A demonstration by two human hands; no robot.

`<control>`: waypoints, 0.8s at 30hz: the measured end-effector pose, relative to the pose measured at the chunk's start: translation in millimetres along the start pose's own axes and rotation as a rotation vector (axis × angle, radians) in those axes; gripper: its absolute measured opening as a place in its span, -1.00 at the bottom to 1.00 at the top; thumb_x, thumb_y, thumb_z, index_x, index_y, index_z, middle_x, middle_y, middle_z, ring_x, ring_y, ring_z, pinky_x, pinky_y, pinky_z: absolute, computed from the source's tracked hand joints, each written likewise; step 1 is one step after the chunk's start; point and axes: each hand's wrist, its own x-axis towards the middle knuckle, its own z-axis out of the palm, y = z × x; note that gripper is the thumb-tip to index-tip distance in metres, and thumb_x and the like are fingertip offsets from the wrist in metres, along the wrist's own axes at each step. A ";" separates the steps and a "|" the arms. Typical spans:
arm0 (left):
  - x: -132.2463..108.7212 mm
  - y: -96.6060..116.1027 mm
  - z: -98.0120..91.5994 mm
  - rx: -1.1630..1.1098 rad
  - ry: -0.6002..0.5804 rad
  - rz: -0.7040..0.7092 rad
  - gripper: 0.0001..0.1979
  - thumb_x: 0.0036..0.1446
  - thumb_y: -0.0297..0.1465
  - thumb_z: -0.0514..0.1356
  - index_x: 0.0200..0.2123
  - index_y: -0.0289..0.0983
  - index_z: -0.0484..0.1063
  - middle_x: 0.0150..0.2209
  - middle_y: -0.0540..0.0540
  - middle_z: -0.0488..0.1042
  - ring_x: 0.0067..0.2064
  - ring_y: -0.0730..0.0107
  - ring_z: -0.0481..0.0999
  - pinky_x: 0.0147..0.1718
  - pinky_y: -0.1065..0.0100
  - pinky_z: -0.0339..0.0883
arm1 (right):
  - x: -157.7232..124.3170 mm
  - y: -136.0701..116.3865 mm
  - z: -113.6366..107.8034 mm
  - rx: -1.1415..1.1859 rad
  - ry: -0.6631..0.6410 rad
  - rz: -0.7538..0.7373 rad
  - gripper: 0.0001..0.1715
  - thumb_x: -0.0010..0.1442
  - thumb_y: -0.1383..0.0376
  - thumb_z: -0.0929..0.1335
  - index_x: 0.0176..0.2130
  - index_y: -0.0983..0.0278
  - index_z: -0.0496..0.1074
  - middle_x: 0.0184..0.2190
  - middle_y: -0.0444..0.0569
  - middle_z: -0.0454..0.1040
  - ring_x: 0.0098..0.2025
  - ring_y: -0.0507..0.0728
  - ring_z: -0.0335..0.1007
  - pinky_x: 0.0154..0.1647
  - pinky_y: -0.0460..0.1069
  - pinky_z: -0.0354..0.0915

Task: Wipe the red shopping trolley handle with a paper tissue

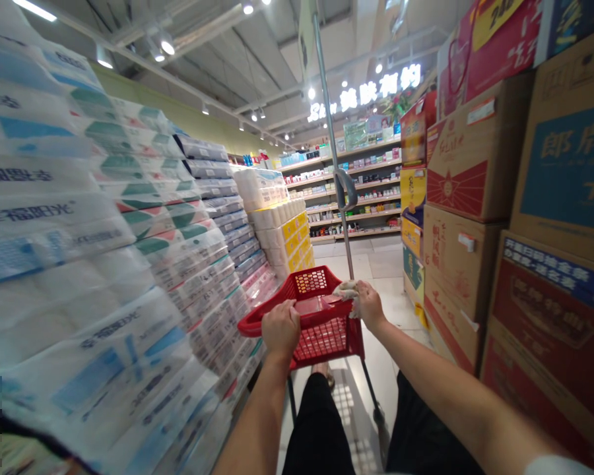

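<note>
A red plastic shopping cart [321,343] with mesh walls stands right in front of me. My left hand [280,328] is closed around the left part of its handle bar [315,319]. At the right end of the bar, my right hand [369,306] has its fingers closed on a crumpled, pale, patterned cloth [347,290]. The cloth lies over the corner of the cart's rim. Just beyond that hand rises a thin metal pole [330,119] with a grey hooked fitting [345,190] partway up. Whether the pole joins the cart is hidden.
Tall stacks of wrapped tissue packs [103,330] line the left side. Cardboard cartons [462,152] are piled high on the right. The tiled floor [376,254] runs between them to shelves [366,191] of small goods at the back. My legs are close behind the cart.
</note>
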 end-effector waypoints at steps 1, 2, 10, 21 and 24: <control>0.0 -1.0 -0.3 -0.001 0.000 0.000 -0.63 0.24 -0.39 -0.06 -0.10 -0.25 0.51 -0.07 -0.12 0.56 -0.06 0.24 0.52 -0.11 0.23 0.28 | 0.4 -1.9 -2.7 -0.147 -0.034 -0.073 -0.36 0.36 0.00 -0.03 -0.14 0.31 0.38 -0.21 0.06 0.52 -0.20 0.12 0.45 -0.20 -0.04 0.32; 0.0 -1.9 -0.5 -0.003 0.000 0.001 -0.64 0.24 -0.40 -0.06 -0.10 -0.25 0.51 -0.07 -0.11 0.56 -0.06 0.25 0.52 -0.11 0.23 0.28 | 3.0 -6.0 -6.3 -0.308 -0.098 -0.137 -0.40 0.37 0.05 -0.01 -0.18 0.31 0.40 -0.22 0.06 0.52 -0.19 0.12 0.44 -0.15 -0.03 0.29; 0.8 1.7 2.3 -0.001 0.007 0.000 -0.65 0.24 -0.39 -0.05 -0.09 -0.25 0.50 -0.07 -0.11 0.56 -0.07 0.26 0.52 -0.14 0.24 0.27 | 42.3 -50.9 -8.6 -0.903 -0.680 -0.259 -0.65 0.17 0.12 0.34 -0.54 0.25 0.44 -0.56 0.00 0.46 -0.39 0.15 0.42 -0.28 -0.01 0.23; -0.8 6.4 2.5 -0.025 0.003 -0.040 -0.65 0.25 -0.39 -0.06 -0.09 -0.25 0.49 -0.06 -0.11 0.55 -0.04 0.25 0.50 -0.10 0.20 0.25 | -8.0 -24.4 -0.2 -0.804 -0.163 -0.449 -0.49 0.39 0.17 0.06 -0.27 0.26 0.48 -0.36 0.00 0.53 -0.29 0.10 0.41 -0.07 0.01 0.16; -4.4 12.8 -2.2 -0.052 -0.012 -0.059 -0.67 0.23 -0.42 -0.04 -0.11 -0.24 0.49 -0.09 -0.09 0.56 -0.06 0.27 0.50 -0.10 0.20 0.25 | -27.7 -5.4 -2.8 -0.699 -0.002 -0.651 -0.55 0.37 0.23 0.08 -0.15 0.30 0.46 -0.32 0.04 0.52 -0.21 0.14 0.37 0.00 0.04 0.14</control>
